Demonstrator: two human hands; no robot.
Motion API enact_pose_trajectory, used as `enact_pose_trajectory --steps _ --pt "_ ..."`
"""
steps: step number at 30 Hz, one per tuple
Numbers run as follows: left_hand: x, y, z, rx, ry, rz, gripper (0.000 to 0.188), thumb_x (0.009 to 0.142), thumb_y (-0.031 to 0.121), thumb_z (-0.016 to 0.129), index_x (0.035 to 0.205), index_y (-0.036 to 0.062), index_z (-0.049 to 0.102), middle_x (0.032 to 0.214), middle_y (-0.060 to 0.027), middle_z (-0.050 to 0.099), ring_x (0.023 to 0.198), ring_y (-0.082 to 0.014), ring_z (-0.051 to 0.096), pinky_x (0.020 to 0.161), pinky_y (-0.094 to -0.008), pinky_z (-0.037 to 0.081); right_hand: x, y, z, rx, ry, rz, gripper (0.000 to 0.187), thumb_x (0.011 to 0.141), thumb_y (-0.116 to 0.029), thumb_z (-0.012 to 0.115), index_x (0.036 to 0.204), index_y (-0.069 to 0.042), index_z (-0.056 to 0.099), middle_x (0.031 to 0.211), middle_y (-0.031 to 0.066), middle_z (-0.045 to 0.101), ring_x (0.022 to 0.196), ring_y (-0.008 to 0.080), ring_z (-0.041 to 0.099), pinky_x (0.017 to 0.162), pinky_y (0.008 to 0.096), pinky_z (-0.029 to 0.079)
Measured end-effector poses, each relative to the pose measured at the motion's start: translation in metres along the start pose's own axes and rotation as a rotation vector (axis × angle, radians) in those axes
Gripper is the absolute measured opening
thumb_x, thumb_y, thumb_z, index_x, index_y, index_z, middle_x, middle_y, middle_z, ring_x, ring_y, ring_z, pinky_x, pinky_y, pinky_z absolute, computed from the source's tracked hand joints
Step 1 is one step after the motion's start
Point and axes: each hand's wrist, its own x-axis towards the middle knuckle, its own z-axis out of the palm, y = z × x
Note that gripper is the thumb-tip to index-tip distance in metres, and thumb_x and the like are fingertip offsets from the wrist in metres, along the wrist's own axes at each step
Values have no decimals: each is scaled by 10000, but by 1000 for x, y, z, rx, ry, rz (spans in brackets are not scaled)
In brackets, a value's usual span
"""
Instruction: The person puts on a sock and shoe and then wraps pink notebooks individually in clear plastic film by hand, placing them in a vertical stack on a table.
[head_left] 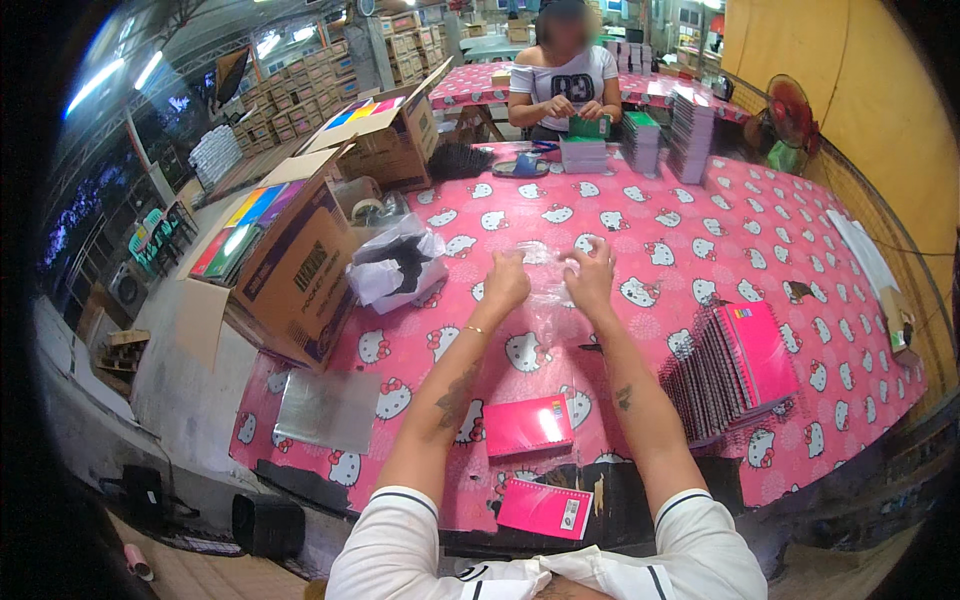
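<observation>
Both hands out over the pink cartoon-cat tablecloth (700, 210), working a clear plastic sleeve (548, 290) that lies flat on the cloth between and below them. Left hand (506, 282) curled shut, fingers pinched on the sleeve's upper left edge; right hand (592, 277) likewise closed, fingertips gripping the upper right edge, the two hands near each other but apart. Thin gold bracelet (474, 329) on the left wrist. Closer to the body, between the forearms, a pink spiral notebook (528, 424) flat on the table, and a second pink notebook (545, 507) at the table's near edge, just above the white shirt. To the right, a fanned stack of pink spiral notebooks (735, 365) leaning in a row, well apart from the hands. To the left, a crumpled clear bag with something dark inside (395, 262), beside an open cardboard box (290, 260) showing coloured covers, with a second open box (390, 135) behind it. A silvery flat sheet (328, 408) at the table's left front corner. Across the table, another person in a white printed shirt (563, 80) handling a green item, with stacks of notebooks (690, 135) beside
</observation>
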Motion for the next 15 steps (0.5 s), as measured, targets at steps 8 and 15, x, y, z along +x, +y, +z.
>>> enact_pose_trajectory --steps 8,15 --pt "42 -16 22 3 -85 287 443 836 141 616 1276 158 577 1227 -286 517 1132 -481 543 944 -495 481 16 70 70 -491 -852 213 364 759 -166 671 1110 -73 645 1121 208 657 1044 372 634 887 463 504" --pt "46 -19 18 -73 37 14 528 826 203 649 1314 88 484 1215 -335 469 1041 -513 574 891 -547 491 36 25 94 -407 -717 33 409 755 -233 722 1110 -44 648 1143 186 653 1031 346 638 880 441 514"
